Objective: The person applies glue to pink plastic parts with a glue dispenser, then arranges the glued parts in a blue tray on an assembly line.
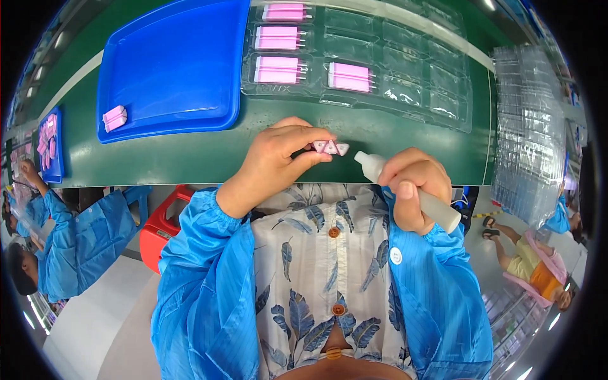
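Between the thumb and fingers of my left hand (pixel 277 154) is a short row of pink pieces (pixel 330 147), three pale triangular ends facing right. My fingers cover the rest of them. My right hand (pixel 415 188) is wrapped round a white squeeze bottle (pixel 441 211), which lies slantwise with its narrow tip (pixel 362 158) pointing up and left. A small gap separates that tip from the pink pieces. Both hands are at the near edge of the green table (pixel 190 159).
A blue tray (pixel 174 63) at the upper left holds a pink block (pixel 114 118). Beyond my hands, a clear plastic blister tray (pixel 405 95) carries several pink blocks (pixel 278 69). Clear trays (pixel 529 133) are stacked at right. A red stool (pixel 166 228) and co-worker (pixel 85 244) are left.
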`<state>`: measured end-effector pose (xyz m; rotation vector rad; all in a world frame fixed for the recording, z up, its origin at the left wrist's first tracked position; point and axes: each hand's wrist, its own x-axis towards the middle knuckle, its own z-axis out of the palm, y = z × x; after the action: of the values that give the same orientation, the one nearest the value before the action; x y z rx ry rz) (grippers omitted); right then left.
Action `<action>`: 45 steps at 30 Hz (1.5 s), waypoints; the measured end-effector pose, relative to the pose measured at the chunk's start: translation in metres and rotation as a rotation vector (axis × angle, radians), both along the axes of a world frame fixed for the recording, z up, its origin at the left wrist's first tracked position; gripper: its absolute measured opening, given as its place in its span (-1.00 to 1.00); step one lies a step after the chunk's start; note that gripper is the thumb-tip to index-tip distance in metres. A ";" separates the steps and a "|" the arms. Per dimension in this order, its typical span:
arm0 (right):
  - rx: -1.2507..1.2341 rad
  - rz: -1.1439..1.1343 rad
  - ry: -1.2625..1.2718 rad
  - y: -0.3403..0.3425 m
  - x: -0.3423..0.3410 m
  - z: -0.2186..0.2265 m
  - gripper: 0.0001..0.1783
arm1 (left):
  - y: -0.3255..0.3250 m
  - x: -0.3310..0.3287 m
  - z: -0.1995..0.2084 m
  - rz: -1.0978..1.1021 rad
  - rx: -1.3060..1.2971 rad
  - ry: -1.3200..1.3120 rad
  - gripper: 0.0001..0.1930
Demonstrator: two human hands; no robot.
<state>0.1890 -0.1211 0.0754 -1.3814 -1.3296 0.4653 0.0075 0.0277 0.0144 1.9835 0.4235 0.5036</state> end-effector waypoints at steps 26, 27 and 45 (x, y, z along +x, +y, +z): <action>0.020 0.200 -0.266 0.015 -0.007 0.002 -0.72 | -0.023 -0.001 -0.007 0.147 0.183 -0.132 -0.67; 0.020 0.201 -0.267 0.015 -0.008 0.001 -0.72 | -0.023 -0.001 -0.008 0.147 0.194 -0.138 -0.67; -0.031 0.242 -0.254 0.011 -0.006 -0.001 -0.76 | -0.025 -0.005 -0.012 0.147 0.174 -0.171 -0.66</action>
<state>0.1826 -0.1097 0.0740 -1.3434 -1.7151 0.4834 0.0026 0.0029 0.0020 2.0639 0.4325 0.8202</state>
